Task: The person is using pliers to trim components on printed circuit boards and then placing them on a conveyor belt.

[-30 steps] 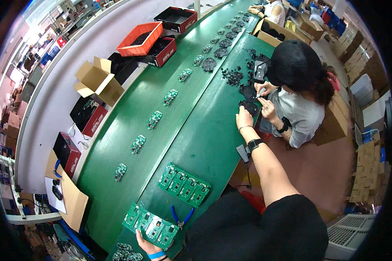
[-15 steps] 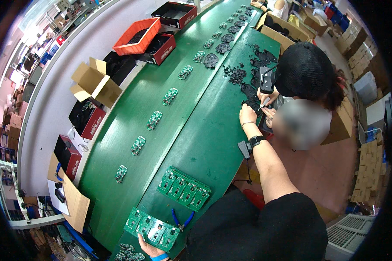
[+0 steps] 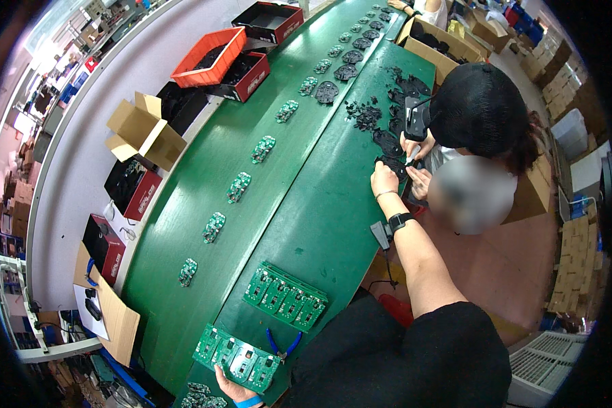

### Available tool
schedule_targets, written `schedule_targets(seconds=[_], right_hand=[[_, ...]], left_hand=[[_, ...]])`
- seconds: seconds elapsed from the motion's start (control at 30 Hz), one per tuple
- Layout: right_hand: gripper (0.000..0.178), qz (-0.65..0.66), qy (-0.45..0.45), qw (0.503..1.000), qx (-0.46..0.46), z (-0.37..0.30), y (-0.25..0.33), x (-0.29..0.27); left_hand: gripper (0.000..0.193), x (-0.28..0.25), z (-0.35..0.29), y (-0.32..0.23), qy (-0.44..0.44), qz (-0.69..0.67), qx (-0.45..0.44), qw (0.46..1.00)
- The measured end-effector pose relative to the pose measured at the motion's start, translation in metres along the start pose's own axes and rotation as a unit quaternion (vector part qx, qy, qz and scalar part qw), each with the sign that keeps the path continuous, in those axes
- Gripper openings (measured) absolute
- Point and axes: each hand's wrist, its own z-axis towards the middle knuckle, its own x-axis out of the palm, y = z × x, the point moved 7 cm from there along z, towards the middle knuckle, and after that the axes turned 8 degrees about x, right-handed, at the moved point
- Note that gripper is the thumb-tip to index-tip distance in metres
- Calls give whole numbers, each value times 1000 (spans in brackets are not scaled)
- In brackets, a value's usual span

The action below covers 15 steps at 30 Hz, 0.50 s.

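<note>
At the near edge of the bench, my left hand [image 3: 232,386] grips a green circuit board panel [image 3: 234,355] by its lower edge, thumb on top. My right arm reaches far to the right, and my right hand [image 3: 385,180] is closed on a black plastic shell [image 3: 393,165], its fingertips partly hidden. Against the same shell, a co-worker's hands [image 3: 418,153] hold a small white-tipped tool. A stack of green circuit board panels [image 3: 285,296] lies beyond my left hand. Blue-handled pliers [image 3: 283,345] rest beside the held panel.
Separate small circuit boards [image 3: 238,187] form a long line on the green belt [image 3: 183,224], with black shells [image 3: 326,92] beside the farther ones. Loose black parts [image 3: 364,115] lie near the co-worker. Cartons [image 3: 143,129] and an orange crate [image 3: 211,58] line the left side.
The view has shifted slightly. Both my hands keep their holds, on the panel and on the black shell; the co-worker's hands stay at the shell.
</note>
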Motion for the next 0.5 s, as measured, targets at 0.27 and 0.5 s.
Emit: schedule_targets(seconds=[0.27,0.5], right_hand=[[8,3,-9,999,-31,-4,2,-5],[7,14,-37,998,-47,-6,4,-8]], left_hand=[[42,5,-3,0,-4,0,-1,1000],[44,5,4,4,-27,-1,-5,1000]])
